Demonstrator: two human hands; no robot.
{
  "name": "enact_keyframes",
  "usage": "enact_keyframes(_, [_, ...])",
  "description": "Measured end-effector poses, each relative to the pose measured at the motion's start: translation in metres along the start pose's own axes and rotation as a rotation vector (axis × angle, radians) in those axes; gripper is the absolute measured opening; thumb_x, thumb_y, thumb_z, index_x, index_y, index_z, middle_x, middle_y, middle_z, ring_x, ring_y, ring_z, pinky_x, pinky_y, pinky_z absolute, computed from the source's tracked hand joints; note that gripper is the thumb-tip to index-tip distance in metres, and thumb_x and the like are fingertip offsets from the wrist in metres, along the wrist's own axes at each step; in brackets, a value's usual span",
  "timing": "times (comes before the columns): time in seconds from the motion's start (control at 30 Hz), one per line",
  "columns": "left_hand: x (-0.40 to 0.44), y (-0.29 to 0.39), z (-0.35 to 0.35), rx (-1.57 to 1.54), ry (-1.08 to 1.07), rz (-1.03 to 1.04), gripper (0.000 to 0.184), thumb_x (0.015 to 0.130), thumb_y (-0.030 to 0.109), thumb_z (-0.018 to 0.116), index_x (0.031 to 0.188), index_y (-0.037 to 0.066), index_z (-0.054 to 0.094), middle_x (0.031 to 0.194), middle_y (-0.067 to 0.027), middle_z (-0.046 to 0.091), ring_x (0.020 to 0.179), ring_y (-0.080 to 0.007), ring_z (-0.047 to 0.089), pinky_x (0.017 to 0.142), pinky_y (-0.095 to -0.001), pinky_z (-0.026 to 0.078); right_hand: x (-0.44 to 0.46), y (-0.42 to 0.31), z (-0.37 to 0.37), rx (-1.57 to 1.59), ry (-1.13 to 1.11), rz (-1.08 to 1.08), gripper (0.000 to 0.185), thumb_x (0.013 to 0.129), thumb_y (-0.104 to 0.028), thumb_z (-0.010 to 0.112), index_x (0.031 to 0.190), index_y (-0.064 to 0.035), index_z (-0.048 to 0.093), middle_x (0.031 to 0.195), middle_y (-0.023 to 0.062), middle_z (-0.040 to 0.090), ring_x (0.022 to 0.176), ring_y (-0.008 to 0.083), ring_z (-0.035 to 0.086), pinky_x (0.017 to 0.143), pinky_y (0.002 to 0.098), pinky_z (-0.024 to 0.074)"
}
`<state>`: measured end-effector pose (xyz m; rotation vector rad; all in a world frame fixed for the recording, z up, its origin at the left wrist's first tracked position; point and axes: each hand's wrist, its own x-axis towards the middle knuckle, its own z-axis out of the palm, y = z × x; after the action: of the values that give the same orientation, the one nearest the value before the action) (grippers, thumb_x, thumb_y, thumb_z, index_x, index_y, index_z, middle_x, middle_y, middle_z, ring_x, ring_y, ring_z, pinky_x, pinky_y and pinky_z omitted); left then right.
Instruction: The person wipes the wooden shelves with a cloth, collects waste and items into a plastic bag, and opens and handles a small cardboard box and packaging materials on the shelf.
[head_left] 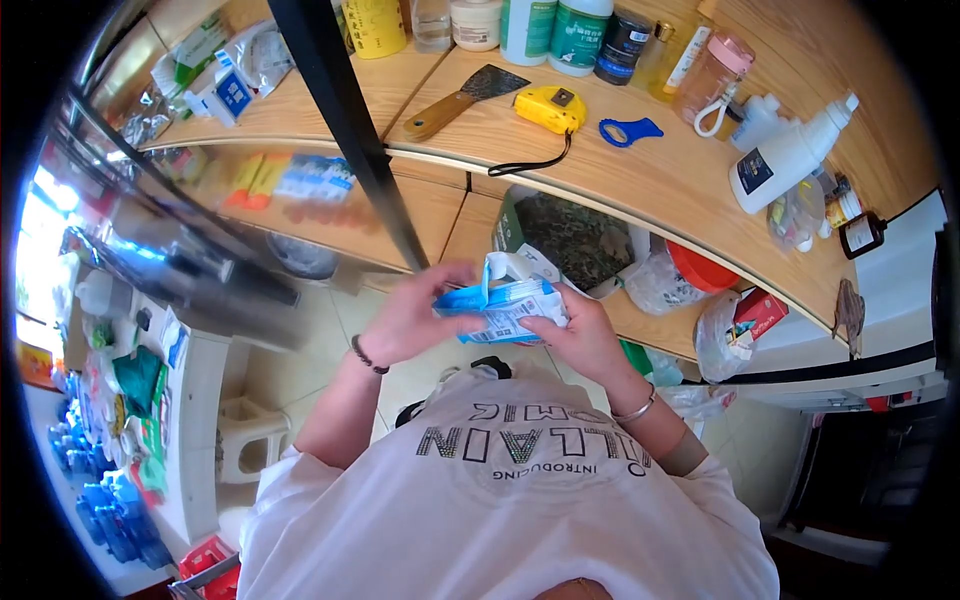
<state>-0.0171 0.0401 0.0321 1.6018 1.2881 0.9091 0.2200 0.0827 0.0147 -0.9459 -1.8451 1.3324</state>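
Blue packet [508, 307], pointing sideways lengthwise, is pinched by left fingers [464, 325] and right fingers [545, 329].

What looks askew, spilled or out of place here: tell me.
No spill is visible. The scraper and yellow tape measure may be out of place: tools lying on a shelf with bottles. The tape measure's black strap also trails to the shelf's front edge, looking untidy.

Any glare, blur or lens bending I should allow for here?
Head view: fisheye bending bows the front edge of the upper shelf, and black fills the corners; head view: white glare burns out the left side; head view: the dark post smears lower down, while the blue-and-white packet is fairly sharp.
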Motion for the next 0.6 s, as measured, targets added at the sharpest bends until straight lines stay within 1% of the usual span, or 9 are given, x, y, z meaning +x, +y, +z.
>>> enact_keyframes(0.03, [-0.004, 0.001, 0.002, 0.034, -0.050, -0.020, 0.049, 0.074, 0.010, 0.075, 0.118, 0.001, 0.055, 0.108, -0.0056, 0.061, 0.097, -0.0121, 0.057, 0.084, -0.0277, 0.046, 0.000, -0.001, -0.002, 0.002, 0.003, 0.003, 0.035, 0.080, -0.017, 0.069, 0.108, 0.0005, 0.055, 0.081, 0.0081, 0.063, 0.071, 0.0115, 0.058, 0.063, 0.0269, 0.0481])
enact_keyframes(0.07, [-0.006, -0.001, 0.007, 0.035, -0.054, -0.022, 0.049, 0.074, 0.010, 0.075, 0.118, 0.001, 0.055, 0.108, -0.0056, 0.061, 0.097, -0.0121, 0.057, 0.084, -0.0277, 0.046, 0.000, -0.003, -0.003, -0.013, -0.010, 0.035, 0.033, 0.081, -0.016, 0.068, 0.107, 0.0005, 0.055, 0.081, 0.0068, 0.062, 0.069, 0.0095, 0.057, 0.061, 0.0255, 0.0473])
enact_keyframes(0.13, [-0.005, -0.008, 0.018, -0.224, 0.021, -0.141, 0.037, 0.077, 0.013, 0.072, 0.109, 0.002, 0.060, 0.095, -0.0060, 0.064, 0.086, -0.0107, 0.059, 0.079, -0.0273, 0.048, 0.001, -0.002, -0.004, -0.026, -0.021, 0.066, 0.031, 0.081, -0.015, 0.068, 0.106, 0.0005, 0.056, 0.080, 0.0056, 0.061, 0.068, 0.0076, 0.055, 0.060, 0.0240, 0.0465])
enact_keyframes(0.2, [-0.004, -0.016, 0.021, -0.247, 0.054, -0.125, 0.035, 0.078, 0.012, 0.071, 0.109, 0.002, 0.060, 0.094, -0.0056, 0.064, 0.086, -0.0102, 0.059, 0.078, -0.0272, 0.048, 0.002, 0.002, -0.005, 0.143, 0.077, 0.059, 0.026, 0.084, -0.016, 0.064, 0.103, 0.0009, 0.057, 0.075, 0.0036, 0.059, 0.063, 0.0051, 0.051, 0.055, 0.0228, 0.0438])
enact_keyframes(0.33, [-0.004, -0.017, 0.024, -0.323, 0.081, -0.124, 0.033, 0.078, 0.010, 0.071, 0.108, 0.002, 0.060, 0.093, -0.0044, 0.064, 0.084, -0.0092, 0.058, 0.076, -0.0261, 0.048, 0.002, -0.005, -0.013, 0.123, 0.078, 0.043, 0.020, 0.087, -0.017, 0.061, 0.095, 0.0014, 0.060, 0.070, 0.0025, 0.057, 0.060, 0.0042, 0.048, 0.051, 0.0228, 0.0408])
enact_keyframes(0.4, [-0.006, -0.023, 0.028, -0.255, 0.097, -0.097, 0.032, 0.078, 0.011, 0.071, 0.108, 0.002, 0.061, 0.092, -0.0037, 0.064, 0.084, -0.0090, 0.058, 0.076, -0.0255, 0.048, 0.002, -0.004, -0.012, 0.034, 0.094, 0.007, 0.021, 0.088, -0.019, 0.059, 0.086, 0.0019, 0.061, 0.067, 0.0026, 0.055, 0.058, 0.0042, 0.047, 0.049, 0.0231, 0.0390])
enact_keyframes(0.47, [0.000, -0.023, 0.032, -0.246, 0.153, 0.001, 0.032, 0.077, 0.011, 0.072, 0.107, 0.003, 0.061, 0.090, -0.0021, 0.063, 0.082, -0.0081, 0.057, 0.074, -0.0244, 0.048, 0.003, -0.002, -0.009, 0.014, 0.125, -0.013, 0.021, 0.088, -0.018, 0.059, 0.084, 0.0020, 0.061, 0.066, 0.0029, 0.054, 0.058, 0.0044, 0.047, 0.049, 0.0229, 0.0386])
enact_keyframes(0.53, [0.003, -0.026, 0.033, -0.242, 0.148, 0.002, 0.030, 0.077, 0.009, 0.072, 0.105, 0.002, 0.062, 0.090, -0.0012, 0.063, 0.082, -0.0076, 0.056, 0.073, -0.0248, 0.048, 0.005, -0.007, -0.016, -0.014, 0.179, -0.036, 0.021, 0.089, -0.018, 0.059, 0.082, 0.0021, 0.061, 0.065, 0.0031, 0.053, 0.059, 0.0045, 0.046, 0.049, 0.0228, 0.0382])
enact_keyframes(0.6, [0.003, -0.020, 0.034, -0.325, 0.121, -0.008, 0.028, 0.077, 0.006, 0.072, 0.103, 0.002, 0.062, 0.090, -0.0002, 0.063, 0.081, -0.0068, 0.056, 0.073, -0.0241, 0.048, 0.004, -0.013, -0.026, -0.011, 0.025, -0.006, 0.015, 0.088, -0.012, 0.059, 0.087, 0.0032, 0.063, 0.077, 0.0048, 0.062, 0.071, 0.0069, 0.054, 0.061, 0.0232, 0.0447])
